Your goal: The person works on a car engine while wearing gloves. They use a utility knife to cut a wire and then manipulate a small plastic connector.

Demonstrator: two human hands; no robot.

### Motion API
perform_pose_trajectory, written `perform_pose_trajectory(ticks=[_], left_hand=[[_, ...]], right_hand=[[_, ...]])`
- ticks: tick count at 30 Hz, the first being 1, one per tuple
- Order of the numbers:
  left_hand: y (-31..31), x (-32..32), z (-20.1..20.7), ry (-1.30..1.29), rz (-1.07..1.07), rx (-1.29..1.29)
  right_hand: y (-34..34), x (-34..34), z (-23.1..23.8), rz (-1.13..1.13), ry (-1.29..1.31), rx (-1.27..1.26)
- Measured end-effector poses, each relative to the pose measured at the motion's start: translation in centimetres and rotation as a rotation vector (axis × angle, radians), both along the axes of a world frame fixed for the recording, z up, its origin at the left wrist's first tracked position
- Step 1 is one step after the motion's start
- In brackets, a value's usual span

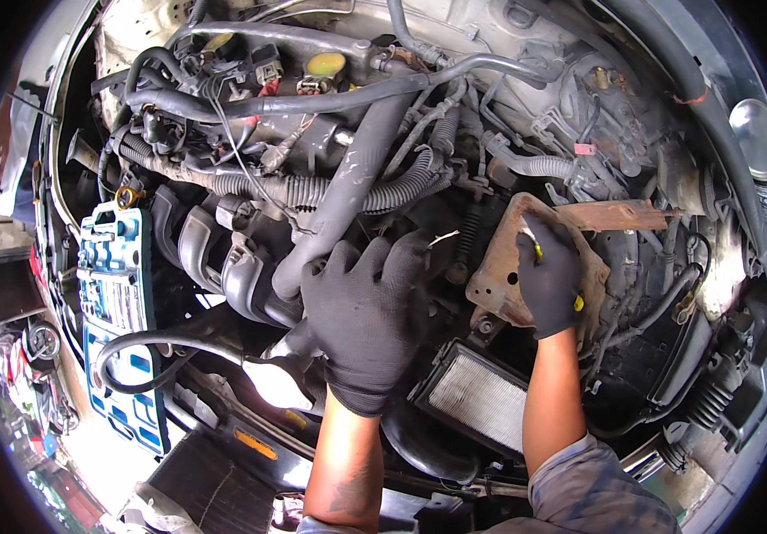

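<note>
My left hand [366, 311], in a black knit glove, is over the middle of the engine bay beside a thick grey hose [348, 178]. Its fingers are curled, back of the hand upward, and a thin whitish wire end [443, 238] sticks out by the index finger. What else lies under the palm is hidden. My right hand [551, 276], gloved alike, is closed round a small tool with yellow on its handle [539, 252]; the glove hides its kind. That hand is above a rusty brown metal plate with holes [493, 278].
A blue tool case [163, 418] with sockets lies open at the left. Nearer me are a pleated air filter [477, 400] and a curved black cable [161, 337]. Ribbed conduit [312, 191] and hoses cross the engine. A can [757, 142] stands at the far right.
</note>
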State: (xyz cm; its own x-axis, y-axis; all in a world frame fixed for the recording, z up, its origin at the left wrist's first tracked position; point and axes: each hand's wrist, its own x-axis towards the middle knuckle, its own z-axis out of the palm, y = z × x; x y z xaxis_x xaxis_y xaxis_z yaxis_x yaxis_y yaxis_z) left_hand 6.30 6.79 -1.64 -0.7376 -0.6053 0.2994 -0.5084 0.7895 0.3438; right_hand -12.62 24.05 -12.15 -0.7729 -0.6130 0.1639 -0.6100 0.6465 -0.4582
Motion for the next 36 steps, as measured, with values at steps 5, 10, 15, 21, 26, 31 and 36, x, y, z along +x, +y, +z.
perform_pose_trajectory(ticks=[5, 10, 15, 21, 26, 31, 36], left_hand=[[-0.2, 0.2, 0.0, 0.022, -0.014, 0.020], [-0.2, 0.7, -0.6, -0.021, -0.032, 0.023], [-0.2, 0.7, -0.4, -0.028, -0.032, 0.039], [-0.1, 0.6, -0.5, -0.017, -0.031, 0.017], [-0.2, 0.8, -0.5, -0.038, -0.037, 0.037], [-0.3, 0.8, -0.6, -0.030, -0.034, 0.029], [-0.3, 0.7, -0.3, 0.005, -0.047, 0.043]], right_hand=[[-0.3, 0.0, 1.0, 0.003, -0.007, 0.068], [-1.4, 0.6, 4.0, 0.146, 0.217, 0.074], [-4.2, 3.7, 8.3, 0.104, -0.553, -0.470], [-7.1, 5.3, 11.3, 0.130, -1.123, -0.562], [-7.4, 4.7, 10.8, 0.179, -1.330, -0.614], [-7.3, 4.3, 9.8, 0.263, -1.470, -0.677], [-7.4, 4.2, 8.2, 0.410, -1.720, -0.821]])
